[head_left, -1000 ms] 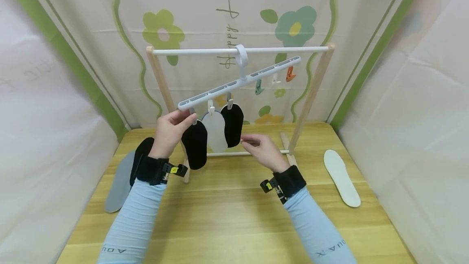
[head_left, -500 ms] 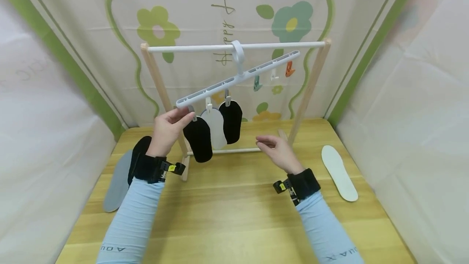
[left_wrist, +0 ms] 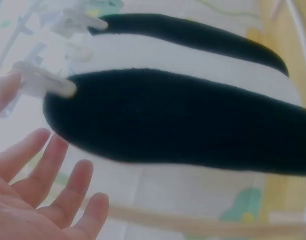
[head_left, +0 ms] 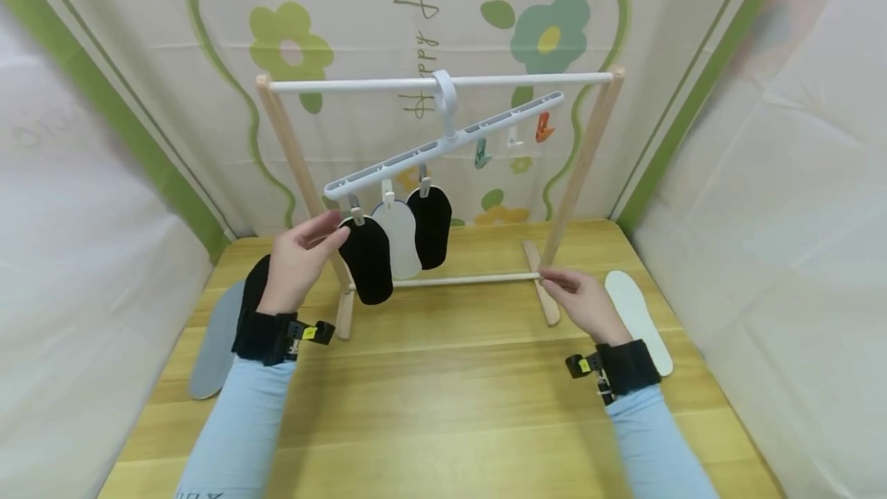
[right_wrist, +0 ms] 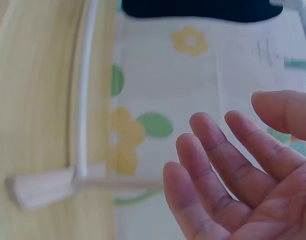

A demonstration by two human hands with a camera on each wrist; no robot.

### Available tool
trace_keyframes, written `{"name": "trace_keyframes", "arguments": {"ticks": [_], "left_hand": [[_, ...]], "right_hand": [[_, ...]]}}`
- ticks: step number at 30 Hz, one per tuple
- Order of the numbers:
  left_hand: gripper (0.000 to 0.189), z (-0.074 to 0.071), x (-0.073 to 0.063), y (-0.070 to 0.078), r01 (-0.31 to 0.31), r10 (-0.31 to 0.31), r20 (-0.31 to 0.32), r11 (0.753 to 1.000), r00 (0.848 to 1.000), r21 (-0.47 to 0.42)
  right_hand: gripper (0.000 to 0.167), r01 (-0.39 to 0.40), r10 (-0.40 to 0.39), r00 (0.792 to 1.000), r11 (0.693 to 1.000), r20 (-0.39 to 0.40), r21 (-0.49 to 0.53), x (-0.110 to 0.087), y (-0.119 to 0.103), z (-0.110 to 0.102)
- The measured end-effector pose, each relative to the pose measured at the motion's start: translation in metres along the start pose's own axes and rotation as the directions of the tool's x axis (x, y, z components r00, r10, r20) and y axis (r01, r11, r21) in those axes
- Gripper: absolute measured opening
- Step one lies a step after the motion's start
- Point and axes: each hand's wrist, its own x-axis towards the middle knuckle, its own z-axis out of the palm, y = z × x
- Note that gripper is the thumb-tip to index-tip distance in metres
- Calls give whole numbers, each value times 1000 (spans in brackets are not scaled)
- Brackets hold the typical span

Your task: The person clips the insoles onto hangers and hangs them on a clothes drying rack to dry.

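Observation:
A white clip hanger [head_left: 443,146] hangs tilted, left end low, from the rack's top rod. On its left half, clips hold a black insole [head_left: 366,260], a white insole [head_left: 402,241] and another black insole [head_left: 433,229]. My left hand [head_left: 298,262] is beside the nearest black insole's grey clip [head_left: 356,214]; in the left wrist view its fingers [left_wrist: 75,182] are spread below the insole and its thumb is close to the clip. Over by the rack's right foot is my right hand [head_left: 584,300], fingers [right_wrist: 228,170] relaxed and holding nothing.
The rack [head_left: 582,164] has wooden posts and a low white crossbar [head_left: 471,279]. Green, white and orange clips [head_left: 543,128] dangle from the hanger's right half. A white insole [head_left: 640,329] lies at right; a grey insole [head_left: 213,349] and a black insole [head_left: 253,287] at left.
My left hand has let go of the front clip and drawn slightly left. The right hand has moved right, away from the hanging insoles, to the rack's right foot.

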Motion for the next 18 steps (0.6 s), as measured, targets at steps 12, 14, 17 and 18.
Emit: {"name": "trace_keyframes", "arguments": {"ticks": [12,14,17,18], "left_hand": [[57,-10,-61,-46,90,-89,-58,996,994,5],[55,-11,-70,-51,102,-103,-59,995,993,-7],[53,-10,-81,-56,134,-135,-49,991,990,-29],[53,-9,-84,-57,143,-145,-46,989,988,-36]], "right_hand": [[46,-157,149,985,982,-82,-103,-32,52,-33],[48,-175,165,982,978,-91,-115,-36,57,-36],[50,-200,187,977,970,-104,-136,-41,64,-37],[50,-210,197,975,968,-105,-135,-43,66,-37]]}}
